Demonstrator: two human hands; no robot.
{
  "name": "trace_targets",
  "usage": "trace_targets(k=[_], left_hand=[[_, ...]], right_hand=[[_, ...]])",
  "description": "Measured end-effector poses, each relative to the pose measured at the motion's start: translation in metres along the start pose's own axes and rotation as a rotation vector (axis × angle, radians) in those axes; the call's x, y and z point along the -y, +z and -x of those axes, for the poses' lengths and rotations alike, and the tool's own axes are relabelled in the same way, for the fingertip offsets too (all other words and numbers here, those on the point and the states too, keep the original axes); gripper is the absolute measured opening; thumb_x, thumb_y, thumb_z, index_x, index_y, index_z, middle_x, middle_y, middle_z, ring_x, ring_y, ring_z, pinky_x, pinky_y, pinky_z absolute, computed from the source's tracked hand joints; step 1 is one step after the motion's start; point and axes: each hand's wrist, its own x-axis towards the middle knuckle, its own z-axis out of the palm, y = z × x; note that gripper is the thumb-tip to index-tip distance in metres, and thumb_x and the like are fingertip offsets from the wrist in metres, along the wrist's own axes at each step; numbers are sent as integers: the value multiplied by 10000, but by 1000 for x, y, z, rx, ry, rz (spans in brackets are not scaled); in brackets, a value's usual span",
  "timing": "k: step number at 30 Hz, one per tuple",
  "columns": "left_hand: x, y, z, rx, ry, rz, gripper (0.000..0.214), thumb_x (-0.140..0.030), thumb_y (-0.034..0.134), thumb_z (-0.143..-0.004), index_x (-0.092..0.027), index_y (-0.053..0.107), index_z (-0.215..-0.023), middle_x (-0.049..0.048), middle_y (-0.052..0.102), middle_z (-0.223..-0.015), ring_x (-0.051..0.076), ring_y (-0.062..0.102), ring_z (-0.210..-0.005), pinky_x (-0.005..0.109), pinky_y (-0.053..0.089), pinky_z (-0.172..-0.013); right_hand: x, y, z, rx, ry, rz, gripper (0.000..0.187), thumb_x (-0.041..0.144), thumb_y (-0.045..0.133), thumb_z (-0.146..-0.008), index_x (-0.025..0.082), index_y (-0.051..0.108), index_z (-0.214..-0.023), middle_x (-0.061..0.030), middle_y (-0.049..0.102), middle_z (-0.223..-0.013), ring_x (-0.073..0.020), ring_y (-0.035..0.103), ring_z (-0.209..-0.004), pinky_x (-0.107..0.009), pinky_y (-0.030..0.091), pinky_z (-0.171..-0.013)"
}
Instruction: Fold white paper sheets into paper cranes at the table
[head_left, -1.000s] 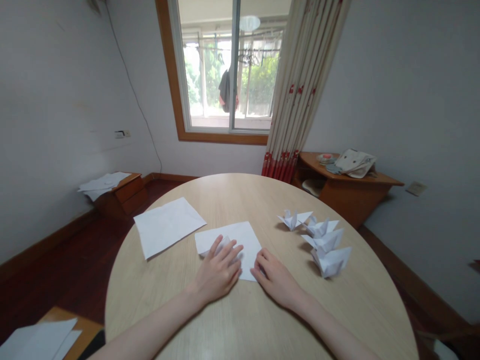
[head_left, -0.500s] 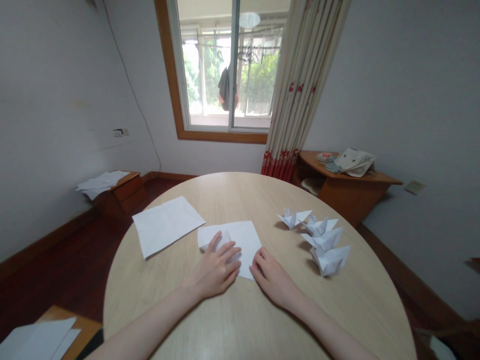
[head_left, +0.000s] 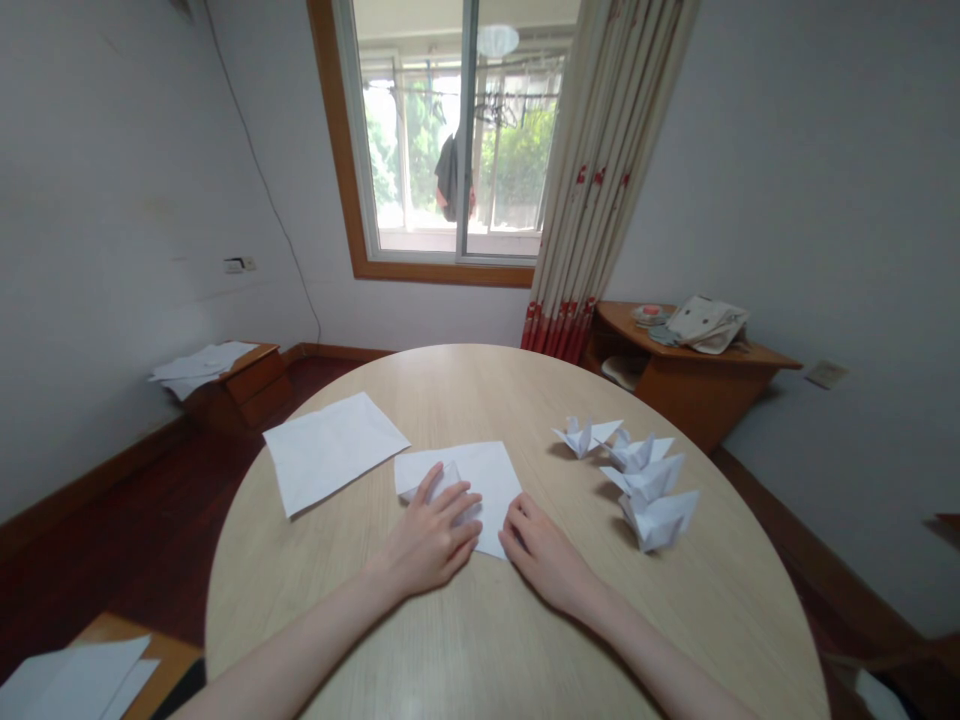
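A white sheet of paper (head_left: 486,472) lies in front of me on the round wooden table (head_left: 465,390), with its near left corner folded over. My left hand (head_left: 431,535) lies flat on that folded part, fingers stretched out and slightly apart. My right hand (head_left: 544,553) rests at the sheet's near right corner, fingers curled down with the tips pressing the paper's edge. Neither hand lifts anything.
A second white sheet (head_left: 330,450) lies to the left on the table. Several folded paper figures (head_left: 645,480) stand in a row at the right. A low cabinet with papers (head_left: 217,372) is at left, a wooden desk with bags (head_left: 697,345) at right.
Both hands stay on the sheet almost unmoved; the view has shifted slightly.
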Motion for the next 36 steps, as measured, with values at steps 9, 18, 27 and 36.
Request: trace_targets(k=[9, 18, 27, 36], left_hand=[[-1, -2, -1, 20, -52, 40, 188, -301, 510, -919, -259, 692, -943, 21, 594, -1278, 229, 454, -1254, 511, -26, -1164], [-5, -1, 0, 34, -159, 54, 141, -324, 572, -852, -265, 681, -918, 28, 418, -1460, 286, 292, -1366, 560, -51, -1134], [-4, -7, -1, 60, -177, 77, 150, -352, 602, -834, -270, 685, -927, 38, 349, -1499, 310, 257, -1380, 585, -73, -1119], [-3, -5, 0, 61, -242, 105, 168, -382, 657, -793, -288, 711, -921, 10, 273, -1533, 348, 197, -1397, 607, -91, -1107]], right_hand=[[-5, 4, 1, -12, -31, 19, 145, 136, 429, -899, 203, 461, -775, -43, 522, -893, -179, 553, -791, -298, 447, -724], [-1, 0, 2, 1, 4, 11, 103, 139, 460, -883, 208, 455, -807, -32, 524, -905, -173, 555, -777, -292, 442, -711], [-6, -1, 2, -24, -54, 12, 111, 134, 450, -892, 194, 506, -818, -33, 541, -899, -155, 557, -749, -276, 443, -684], [-1, 10, 3, -122, -225, 311, 114, 151, 500, -884, 188, 539, -783, -25, 593, -792, -186, 532, -737, -307, 364, -674]])
